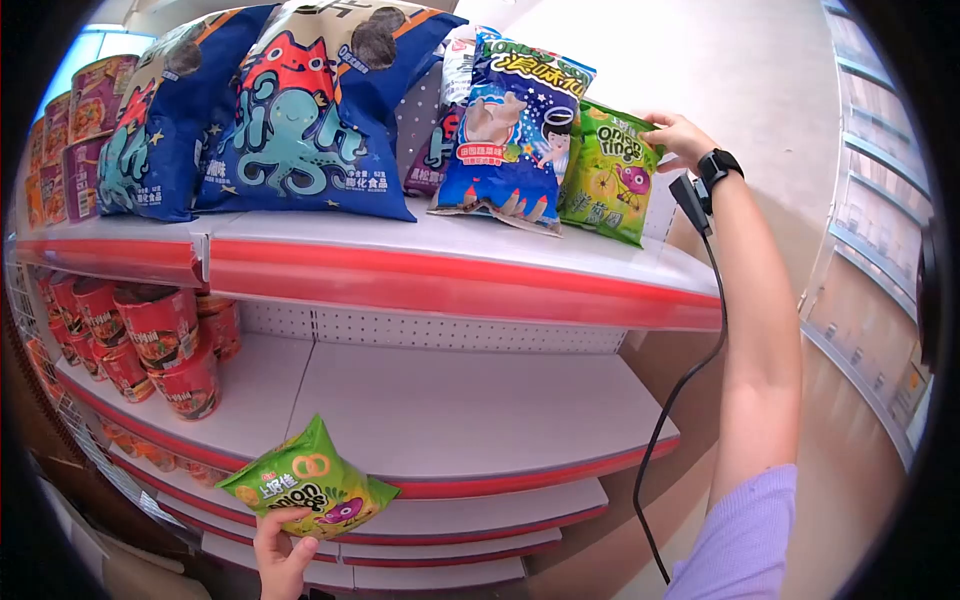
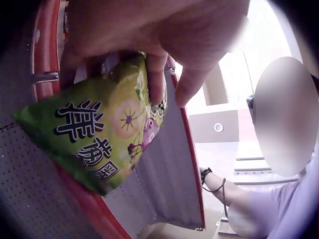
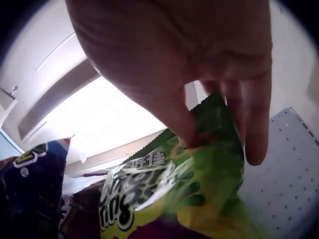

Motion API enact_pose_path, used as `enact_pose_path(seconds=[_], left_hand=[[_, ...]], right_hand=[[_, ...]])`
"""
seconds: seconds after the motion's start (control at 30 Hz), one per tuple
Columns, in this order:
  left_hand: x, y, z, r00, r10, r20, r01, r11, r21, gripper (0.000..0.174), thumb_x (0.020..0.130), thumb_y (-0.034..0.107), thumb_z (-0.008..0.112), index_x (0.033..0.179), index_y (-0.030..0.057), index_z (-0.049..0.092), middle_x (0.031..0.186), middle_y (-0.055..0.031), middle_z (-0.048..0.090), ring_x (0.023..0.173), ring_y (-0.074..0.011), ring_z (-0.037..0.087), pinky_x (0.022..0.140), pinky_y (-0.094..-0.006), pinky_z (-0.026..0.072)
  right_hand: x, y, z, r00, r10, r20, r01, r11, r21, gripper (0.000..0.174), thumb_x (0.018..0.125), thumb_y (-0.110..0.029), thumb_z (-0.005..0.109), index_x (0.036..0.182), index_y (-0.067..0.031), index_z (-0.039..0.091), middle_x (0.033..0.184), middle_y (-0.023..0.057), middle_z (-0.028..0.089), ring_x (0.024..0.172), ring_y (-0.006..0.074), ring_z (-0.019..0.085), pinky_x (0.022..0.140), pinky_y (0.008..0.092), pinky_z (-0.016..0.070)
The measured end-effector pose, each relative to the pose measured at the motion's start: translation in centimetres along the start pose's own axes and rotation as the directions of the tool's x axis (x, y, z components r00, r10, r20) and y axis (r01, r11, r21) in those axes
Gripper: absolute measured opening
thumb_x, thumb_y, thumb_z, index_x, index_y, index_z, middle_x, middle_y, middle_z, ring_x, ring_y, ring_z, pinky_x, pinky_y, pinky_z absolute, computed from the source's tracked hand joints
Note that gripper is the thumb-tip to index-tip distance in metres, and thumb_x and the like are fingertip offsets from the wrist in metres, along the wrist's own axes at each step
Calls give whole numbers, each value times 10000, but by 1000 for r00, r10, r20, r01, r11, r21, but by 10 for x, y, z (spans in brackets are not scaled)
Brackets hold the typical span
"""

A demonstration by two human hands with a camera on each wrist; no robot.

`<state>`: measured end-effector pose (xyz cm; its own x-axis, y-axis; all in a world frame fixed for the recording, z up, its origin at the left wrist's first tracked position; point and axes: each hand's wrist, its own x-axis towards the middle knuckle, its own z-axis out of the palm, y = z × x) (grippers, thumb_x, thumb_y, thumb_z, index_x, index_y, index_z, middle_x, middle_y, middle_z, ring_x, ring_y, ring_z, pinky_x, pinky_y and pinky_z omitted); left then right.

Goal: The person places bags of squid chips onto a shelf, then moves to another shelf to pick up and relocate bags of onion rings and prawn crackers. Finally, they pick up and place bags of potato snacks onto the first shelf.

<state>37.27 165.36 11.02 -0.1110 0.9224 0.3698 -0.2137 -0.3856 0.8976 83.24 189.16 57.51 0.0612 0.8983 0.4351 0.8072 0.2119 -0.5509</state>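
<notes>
On the top shelf's right end stands a green bag of onion rings [image 1: 615, 170]. My right hand [image 1: 682, 142] pinches its upper right corner, thumb in front and fingers behind, as the right wrist view [image 3: 199, 64] also shows. A second green onion rings bag [image 1: 310, 485] is in my left hand [image 1: 283, 555], held low in front of the lower shelves. The left wrist view shows this bag [image 2: 99, 129] tilted, with the left fingers [image 2: 157, 82] gripping its edge. Just left of the standing bag is a blue snack bag [image 1: 515, 130].
Large blue chip bags [image 1: 310, 120] fill the top shelf's left part. Red noodle cups [image 1: 160, 330] are stacked on the shelf below, at left. The top shelf's red front edge [image 1: 450, 280] juts out between my hands. A black cable [image 1: 690, 370] hangs from the right wrist.
</notes>
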Motion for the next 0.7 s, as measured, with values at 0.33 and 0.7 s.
enact_pose_path(seconds=[0.33,0.7], left_hand=[[6,10,21,995,25,97,-20,998,-53,355,879,91,649,1206,15,531,1055,-75,597,891,-152,584,743,-278,485],[17,15,69,779,361,513,-467,880,90,389,826,-21,668,1189,9,530,1147,-103,544,1029,-191,547,802,-290,465]], right_hand=[[-106,-40,23,526,-588,-614,674,729,-120,315,865,-161,592,1142,-13,590,1106,148,620,1046,182,561,906,302,439],[-311,-24,216,617,-479,625,266,874,407,848,747,-309,788,1396,-46,309,1356,184,434,1192,320,499,989,381,410]])
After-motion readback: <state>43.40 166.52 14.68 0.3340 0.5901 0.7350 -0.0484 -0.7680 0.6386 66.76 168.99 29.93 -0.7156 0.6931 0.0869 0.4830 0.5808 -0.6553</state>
